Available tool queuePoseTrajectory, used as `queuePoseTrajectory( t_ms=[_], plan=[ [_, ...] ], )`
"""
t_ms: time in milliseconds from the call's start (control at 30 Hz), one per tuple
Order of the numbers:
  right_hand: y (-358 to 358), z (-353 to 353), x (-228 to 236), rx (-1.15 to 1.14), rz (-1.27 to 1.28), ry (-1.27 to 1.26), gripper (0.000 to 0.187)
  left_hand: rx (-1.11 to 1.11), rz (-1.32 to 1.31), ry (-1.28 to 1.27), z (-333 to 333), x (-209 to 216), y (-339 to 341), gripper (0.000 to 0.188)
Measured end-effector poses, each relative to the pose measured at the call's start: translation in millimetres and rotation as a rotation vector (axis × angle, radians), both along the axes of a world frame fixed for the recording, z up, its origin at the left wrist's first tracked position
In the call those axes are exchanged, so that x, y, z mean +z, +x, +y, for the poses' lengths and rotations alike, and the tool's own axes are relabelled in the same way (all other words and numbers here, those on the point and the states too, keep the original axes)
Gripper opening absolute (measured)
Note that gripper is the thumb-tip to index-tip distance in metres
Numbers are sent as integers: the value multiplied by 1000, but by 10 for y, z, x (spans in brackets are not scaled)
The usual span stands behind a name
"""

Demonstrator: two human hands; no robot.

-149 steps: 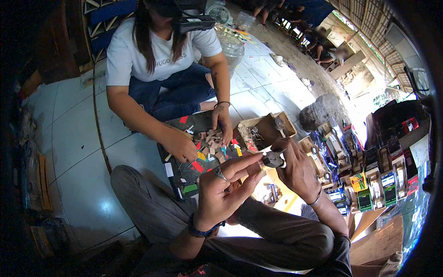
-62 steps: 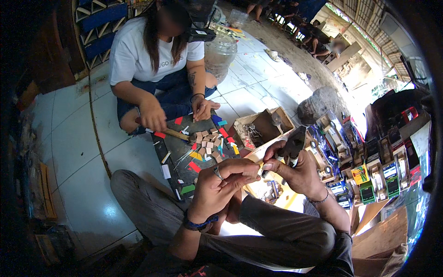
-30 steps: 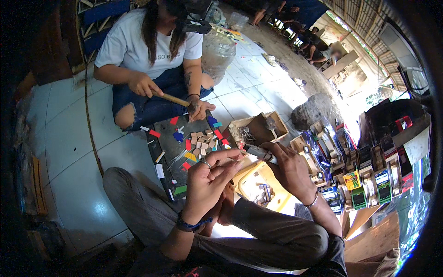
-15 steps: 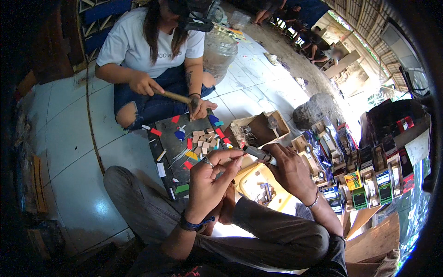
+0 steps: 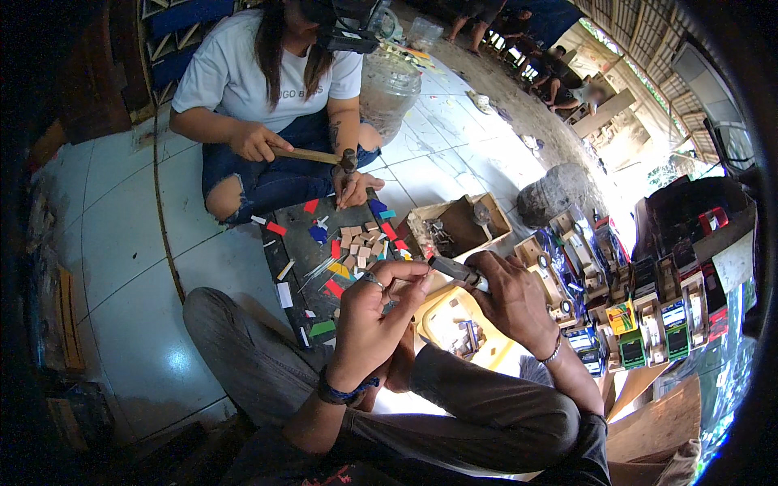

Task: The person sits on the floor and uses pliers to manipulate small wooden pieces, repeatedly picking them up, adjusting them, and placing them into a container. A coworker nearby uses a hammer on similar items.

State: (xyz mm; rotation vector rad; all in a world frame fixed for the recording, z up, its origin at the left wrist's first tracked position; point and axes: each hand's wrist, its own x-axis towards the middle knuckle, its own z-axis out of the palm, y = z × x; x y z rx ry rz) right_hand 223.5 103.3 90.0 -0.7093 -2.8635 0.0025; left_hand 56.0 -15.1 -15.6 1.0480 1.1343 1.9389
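1. The right hand (image 5: 509, 290) covers most of the handles of the pliers (image 5: 455, 270).
2. Whatever the left hand (image 5: 374, 312) pinches between thumb and forefinger, by the pliers' tip, is too small to tell.
3. The leg (image 5: 478, 393) hides the near side of the yellow tub (image 5: 428, 308); its contents are too small to name.
4. The black board (image 5: 301, 243) is partly hidden behind the left hand.
5. The upper edge crops the head of the co-worker (image 5: 271, 101); anything below the hammer (image 5: 348, 161) is too small to tell.
6. Distant people (image 5: 557, 83) are dim and blurred.
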Motion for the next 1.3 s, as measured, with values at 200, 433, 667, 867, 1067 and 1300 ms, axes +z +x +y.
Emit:
queuePoseTrajectory(
  t_ms=[200,433,667,867,1067,1300],
  plan=[
    [-21,-22,24,-27,-41,-10,31,12,119,-21,-25,-32,-67,17],
    [-35,-43,-44,-54,-37,-130,34,98,266,10,-35,3,-95,14],
    [67,5,-48,-68,-138,-798,44,107,237,52,15,10,-130,11],
    [111,55,-78,-71,-230,-1180,37,64,328,33,-44,26,-146,15],
    [-27,38,-163,-97,204,-829,45,79,167,104,-95,101,-98,24],
    [10,-83,36,-206,355,-1122,31,127,380,91,-93,140,-84,32]
  ],
)
